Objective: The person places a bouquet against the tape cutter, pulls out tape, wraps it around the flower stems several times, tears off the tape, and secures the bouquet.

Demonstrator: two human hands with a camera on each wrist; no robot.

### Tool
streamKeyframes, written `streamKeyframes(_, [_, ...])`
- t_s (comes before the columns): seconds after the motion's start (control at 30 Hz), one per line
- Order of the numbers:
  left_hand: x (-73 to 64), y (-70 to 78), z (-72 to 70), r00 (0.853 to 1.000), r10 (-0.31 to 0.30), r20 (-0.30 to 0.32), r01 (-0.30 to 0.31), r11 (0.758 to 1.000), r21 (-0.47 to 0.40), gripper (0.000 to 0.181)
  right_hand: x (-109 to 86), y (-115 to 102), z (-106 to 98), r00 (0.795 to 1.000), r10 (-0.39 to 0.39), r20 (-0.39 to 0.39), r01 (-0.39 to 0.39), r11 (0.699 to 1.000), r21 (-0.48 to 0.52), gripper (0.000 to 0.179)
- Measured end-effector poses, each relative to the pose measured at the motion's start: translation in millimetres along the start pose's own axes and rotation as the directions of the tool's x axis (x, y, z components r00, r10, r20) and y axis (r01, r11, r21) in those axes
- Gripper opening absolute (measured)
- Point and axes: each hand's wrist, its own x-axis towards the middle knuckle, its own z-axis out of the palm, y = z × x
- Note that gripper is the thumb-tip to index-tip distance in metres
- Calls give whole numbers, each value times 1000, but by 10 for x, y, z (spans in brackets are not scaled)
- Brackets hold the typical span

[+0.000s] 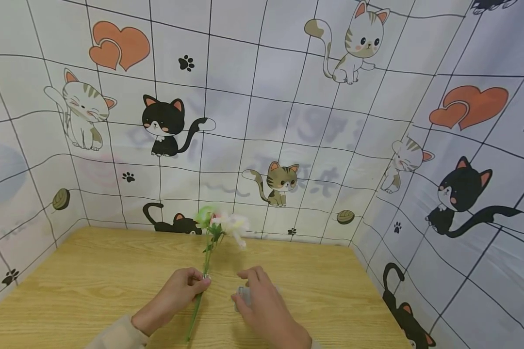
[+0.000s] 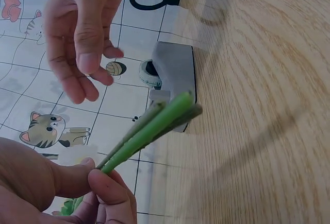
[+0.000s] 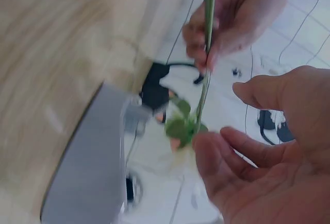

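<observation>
Between thumb and fingers, my left hand (image 1: 181,292) pinches a small bunch of flowers (image 1: 233,225) by the green stems (image 1: 195,316). The white and pale green blooms point away from me, and several cut stem ends (image 2: 149,131) show close up in the left wrist view. My right hand (image 1: 266,306) hovers to the right of the stems, fingers spread and loosely bent, holding nothing. Partly hidden behind it in the head view, a grey tape dispenser (image 1: 244,294) stands on the table; its tape roll (image 2: 150,73) shows in the left wrist view.
The wood-grain table (image 1: 323,281) reaches back to a white grid-patterned cloth (image 1: 227,111) with printed cats and hearts. The cloth also rises along the left and right sides.
</observation>
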Motion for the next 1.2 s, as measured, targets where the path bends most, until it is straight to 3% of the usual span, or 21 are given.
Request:
streamKeyframes(0.1, [5,0,20,1000,-3,-2,3,1000,2,18,48,-63,72,994,36,107,-59,975,214,34])
streamKeyframes(0.17, [5,0,36,1000,-9,-5,9,1000,4,18,79,-97,125,979,80,186,-139,933,331,31])
streamKeyframes(0.3, [-2,3,50,1000,-10,5,10,1000,0,17,127,-139,226,940,132,314,-271,847,457,34])
streamKeyframes(0.53, [-11,41,36,997,27,70,-25,999,-28,19,142,-112,343,906,18,422,-329,655,680,37])
streamKeyframes(0.7, [-7,50,32,994,31,107,-26,999,-43,21,124,-66,392,886,-36,461,-367,551,749,38])
streamKeyframes(0.87, [-5,43,21,991,40,130,-34,998,-52,24,113,-50,422,873,-12,488,-415,508,755,35])
streamKeyframes(1.2, [-13,12,-10,983,68,169,-56,996,-75,25,112,-31,496,853,106,510,-504,415,757,28])
